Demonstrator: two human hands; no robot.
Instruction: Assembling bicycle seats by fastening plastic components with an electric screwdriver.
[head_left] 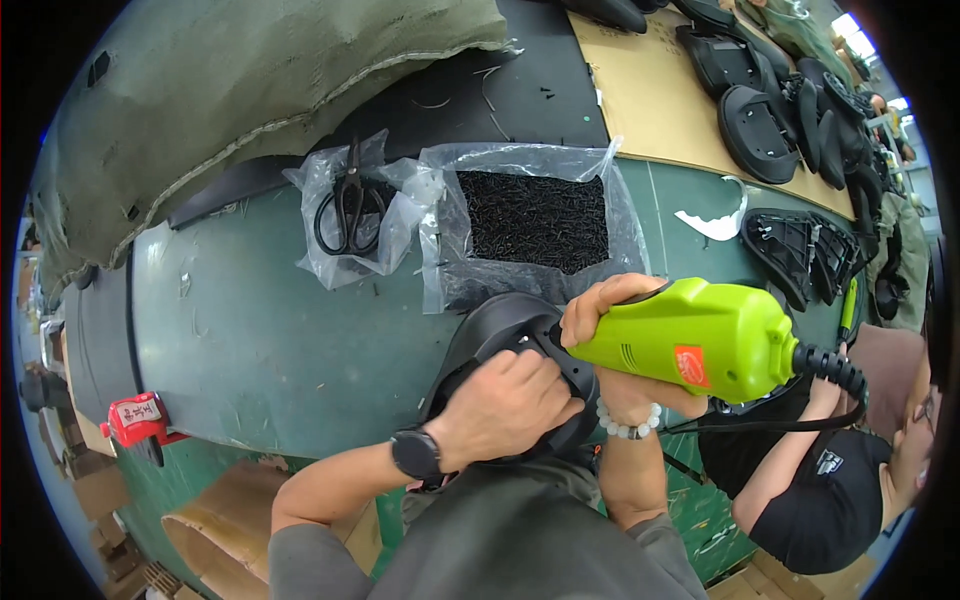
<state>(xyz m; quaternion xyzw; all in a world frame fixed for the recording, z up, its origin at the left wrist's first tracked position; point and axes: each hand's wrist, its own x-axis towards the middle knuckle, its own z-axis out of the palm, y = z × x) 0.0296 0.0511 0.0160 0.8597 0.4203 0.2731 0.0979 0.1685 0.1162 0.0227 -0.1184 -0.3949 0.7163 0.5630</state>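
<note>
My right hand (620, 340) is wrapped round a bright green power screwdriver (700, 338) with a black coiled cable. It lies nearly level, its front end turned left over a black moulded plastic shell (478, 338) in front of my body. My left hand (508, 405) is over the shell with its fingers curled in; the fingertips and anything in them are hidden. The driver's tip is hidden behind my right fingers. Beyond the shell, a clear plastic bag (436, 265) lies spread open round a heap of small black screws (540, 222).
Black-handled scissors (350, 205) lie on another clear bag left of the screws. A red tape dispenser (140, 420) stands at the table's left edge. Black plastic parts (758, 135) crowd the far right. Another person (815, 490) sits close by on the right. Grey-green fabric (270, 90) covers the far left.
</note>
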